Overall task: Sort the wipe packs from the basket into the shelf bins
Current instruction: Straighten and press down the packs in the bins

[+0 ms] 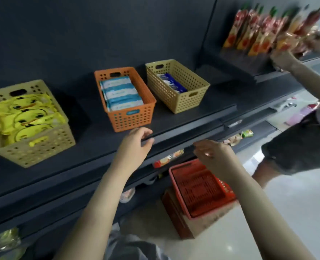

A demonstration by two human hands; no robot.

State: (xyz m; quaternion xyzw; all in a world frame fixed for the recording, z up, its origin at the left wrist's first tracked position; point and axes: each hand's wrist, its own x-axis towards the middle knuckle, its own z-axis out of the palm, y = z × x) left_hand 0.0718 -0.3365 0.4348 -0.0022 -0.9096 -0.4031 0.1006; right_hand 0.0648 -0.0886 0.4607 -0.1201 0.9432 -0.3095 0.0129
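Three bins stand on the dark shelf [174, 124]. The left beige bin [33, 151] holds yellow wipe packs [26, 117]. The orange bin [129, 119] holds light blue striped packs [120, 92]. The tan bin [185, 102] on the right holds dark blue packs [174, 83]. A red basket [200, 188] sits low on a box, and no packs show in it. My left hand [136, 143] hovers at the shelf's front edge with loosely curled fingers, holding nothing. My right hand [213, 154] hangs above the red basket, fingers relaxed and holding nothing.
Another person [301, 139] stands at the right, both hands up at a row of red and orange snack bags [258, 32] on a higher shelf. Under the red basket is a brown box [191, 228]. More packaged goods lie on lower shelves. Pale floor spreads at the right.
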